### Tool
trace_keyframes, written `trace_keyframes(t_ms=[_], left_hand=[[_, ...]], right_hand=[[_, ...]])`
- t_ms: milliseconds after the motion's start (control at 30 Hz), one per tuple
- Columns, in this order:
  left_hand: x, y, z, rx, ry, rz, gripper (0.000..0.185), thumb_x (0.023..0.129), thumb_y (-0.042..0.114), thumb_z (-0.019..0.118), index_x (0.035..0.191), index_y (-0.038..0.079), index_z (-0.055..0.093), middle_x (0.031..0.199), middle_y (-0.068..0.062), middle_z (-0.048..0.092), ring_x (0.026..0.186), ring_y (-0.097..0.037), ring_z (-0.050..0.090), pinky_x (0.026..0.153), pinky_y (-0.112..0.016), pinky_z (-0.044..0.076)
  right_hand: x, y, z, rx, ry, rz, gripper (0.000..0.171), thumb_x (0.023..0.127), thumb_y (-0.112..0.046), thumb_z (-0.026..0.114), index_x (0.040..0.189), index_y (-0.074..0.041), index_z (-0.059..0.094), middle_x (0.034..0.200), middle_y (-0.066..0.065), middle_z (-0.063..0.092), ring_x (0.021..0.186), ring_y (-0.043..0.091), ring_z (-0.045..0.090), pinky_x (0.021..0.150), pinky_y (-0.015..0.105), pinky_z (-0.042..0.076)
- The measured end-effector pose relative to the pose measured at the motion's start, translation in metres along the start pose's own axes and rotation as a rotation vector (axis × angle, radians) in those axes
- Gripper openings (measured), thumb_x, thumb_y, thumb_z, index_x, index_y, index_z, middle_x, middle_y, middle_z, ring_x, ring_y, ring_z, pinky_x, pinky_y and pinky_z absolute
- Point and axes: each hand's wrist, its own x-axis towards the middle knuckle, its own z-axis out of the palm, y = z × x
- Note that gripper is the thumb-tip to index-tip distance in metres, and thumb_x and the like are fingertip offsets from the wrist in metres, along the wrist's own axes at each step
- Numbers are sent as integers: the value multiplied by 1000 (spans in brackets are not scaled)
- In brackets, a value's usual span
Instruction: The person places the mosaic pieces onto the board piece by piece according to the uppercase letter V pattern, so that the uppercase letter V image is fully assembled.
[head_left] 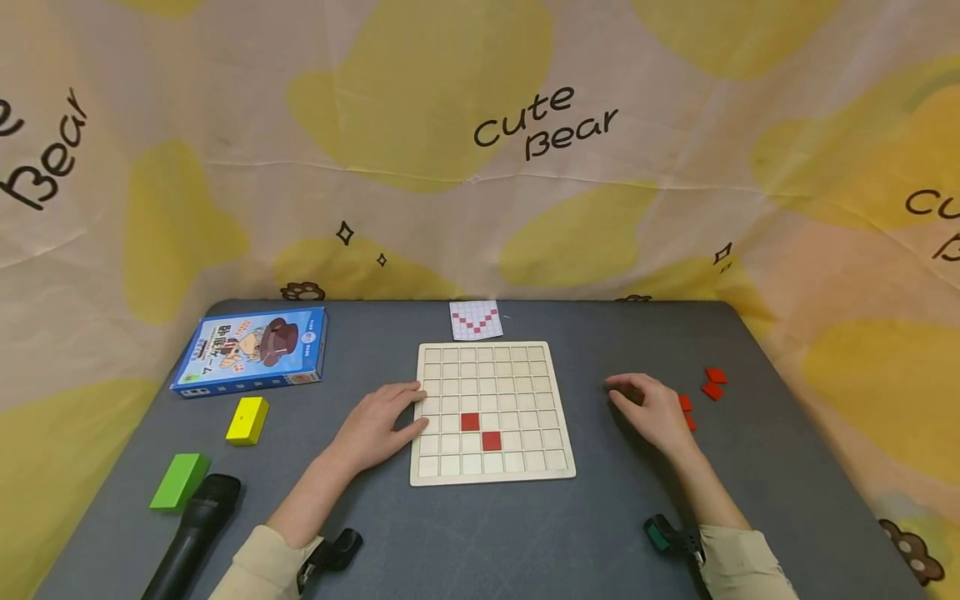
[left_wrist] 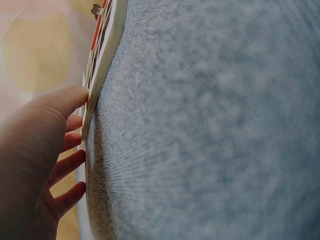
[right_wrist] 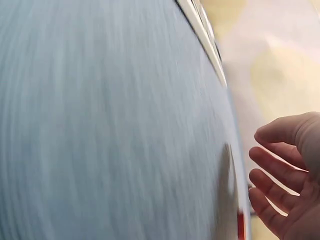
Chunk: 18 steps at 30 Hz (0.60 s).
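Left hand (head_left: 378,427) flat, fingers straight against the wooden grid board's (head_left: 491,471) left edge; right hand (head_left: 651,410) loosely curled, empty, right of that board, nearer the red tiles (head_left: 713,382) just beyond.

grey table (head_left: 465,542): grid board (head_left: 491,467), blue box (head_left: 251,350).
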Motion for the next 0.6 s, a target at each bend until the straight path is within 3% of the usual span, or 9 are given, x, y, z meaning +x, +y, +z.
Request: trace_keyframes(t_ms=[267,433,600], left_hand=[[0,0,0,-1,-19,-17,44,91,34,69,126,8,65,134,-11,58,124,-31,53,100,-54,41],[0,0,0,-4,-25,-28,44,91,34,68,127,8,64,135,-11,58,125,-31,52,101,-54,41],[0,0,-1,-9,-25,-32,45,91,35,68,127,8,64,135,-11,58,125,-31,52,101,-55,40]], right_hand=[[-11,28,-34,-90,-14,23,22,86,-5,71,108,-1,71,106,20,67,87,35,62,73,49,49],[-16,36,-43,-107,-49,50,23,85,-6,73,108,-1,71,108,22,67,97,40,60,80,56,46],[-17,39,-45,-132,-61,61,24,84,-6,74,107,-1,71,108,22,67,95,39,59,80,56,45]])
